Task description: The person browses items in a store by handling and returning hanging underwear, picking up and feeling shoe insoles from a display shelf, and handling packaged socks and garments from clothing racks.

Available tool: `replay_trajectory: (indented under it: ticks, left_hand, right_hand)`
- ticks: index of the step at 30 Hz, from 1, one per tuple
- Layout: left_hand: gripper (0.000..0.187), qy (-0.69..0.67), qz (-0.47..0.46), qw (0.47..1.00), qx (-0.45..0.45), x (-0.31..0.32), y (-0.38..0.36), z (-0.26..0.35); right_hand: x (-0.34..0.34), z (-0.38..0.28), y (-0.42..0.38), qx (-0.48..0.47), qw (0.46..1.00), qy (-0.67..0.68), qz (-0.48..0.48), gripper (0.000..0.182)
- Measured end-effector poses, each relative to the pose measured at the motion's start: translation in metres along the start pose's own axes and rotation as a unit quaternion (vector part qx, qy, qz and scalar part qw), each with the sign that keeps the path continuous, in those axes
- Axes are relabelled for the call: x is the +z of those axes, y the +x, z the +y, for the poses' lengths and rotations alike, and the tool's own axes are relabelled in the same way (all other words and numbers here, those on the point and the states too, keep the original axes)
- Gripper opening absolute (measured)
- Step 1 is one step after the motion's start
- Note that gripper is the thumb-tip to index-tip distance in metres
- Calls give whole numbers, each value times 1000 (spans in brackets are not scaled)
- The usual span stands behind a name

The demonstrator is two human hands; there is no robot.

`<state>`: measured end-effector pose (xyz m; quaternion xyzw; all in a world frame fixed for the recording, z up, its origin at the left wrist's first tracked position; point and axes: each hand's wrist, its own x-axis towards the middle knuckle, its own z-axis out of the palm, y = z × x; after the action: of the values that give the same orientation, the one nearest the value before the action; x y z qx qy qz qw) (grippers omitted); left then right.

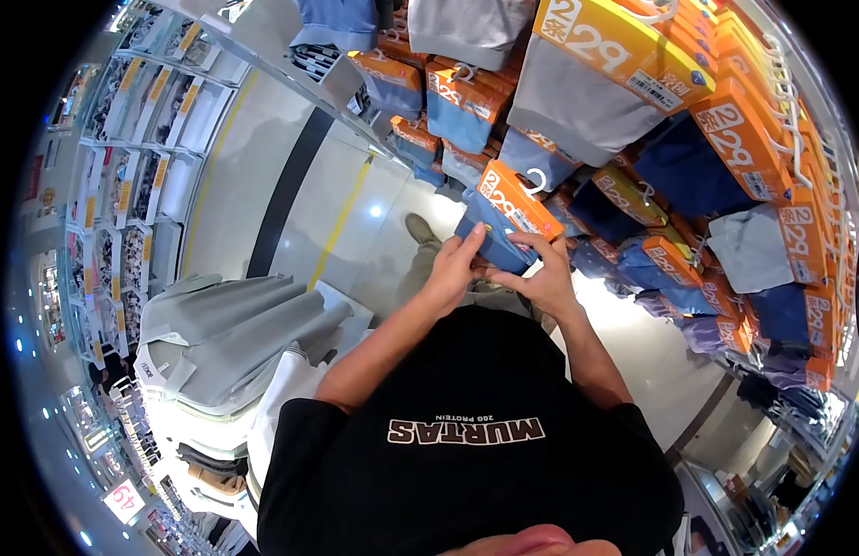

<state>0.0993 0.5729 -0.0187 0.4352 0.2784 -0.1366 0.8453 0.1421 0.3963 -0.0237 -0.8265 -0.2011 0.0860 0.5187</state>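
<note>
Hanging packs (731,139): 12 to 2 o'clock from shirt (471,394).
Held pack (505,218): 12 o'clock, nearer; best kept flat.
Left hand (455,269): pinching pack's 8 o'clock side.
Right hand (548,275): clamped on its 5 o'clock corner; press lightly.
Hook (539,180): pack's 1 o'clock; keep unsnagged.

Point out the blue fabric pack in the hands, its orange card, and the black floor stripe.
Blue fabric pack (500,247): head view, on its blue cloth.
Orange card (519,201): head view, on its printed front.
Black floor stripe (289,193): head view, mid-length.
</note>
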Motion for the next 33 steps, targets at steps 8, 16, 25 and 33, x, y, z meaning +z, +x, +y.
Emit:
replay_trajectory:
  ticks: [8, 16, 25, 33]
  left_hand:
    - [42, -31, -108, 994, 12, -11, 14, 6]
    - [20, 4, -76, 994, 77, -15, 22, -6]
    - [16, 95, -41, 981, 167, 5, 17, 4]
    - [13, 77, -34, 987, 140, 1, 12, 3]
  right_hand:
    - [4, 30, 9, 114, 982, 122, 92, 17]
    - [-4, 40, 8, 256, 756, 594, 98, 13]
    - [4, 29, 1, 193, 901, 388, -27, 33]
    - [5, 21, 16, 190, 935, 298, 2, 20]
